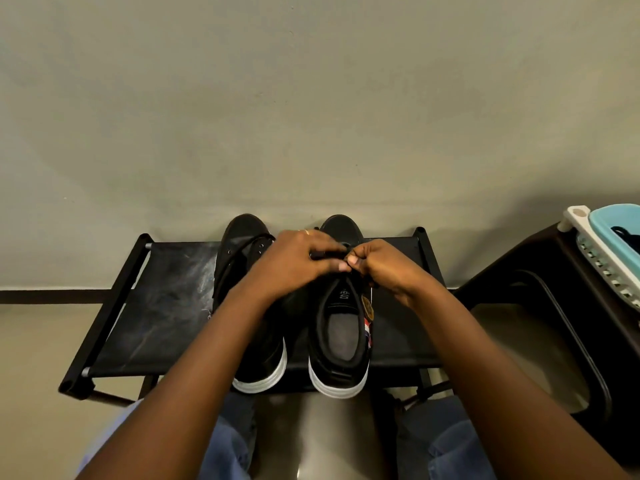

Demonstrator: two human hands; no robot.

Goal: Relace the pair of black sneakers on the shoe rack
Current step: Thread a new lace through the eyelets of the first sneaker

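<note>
Jeans-clad knees (450, 445) are nearest. Just beyond, two black sneakers with white soles stand side by side on the black shoe rack (156, 306), heels toward the person. The left sneaker (263, 358) trails a loose lace. Over the right sneaker (341, 355), with its grey insole and striped side patch, the left hand (294, 258) and right hand (381, 265) pinch a black lace (329, 253). Far right, a blue basin (613, 220) holds something dark.
</note>
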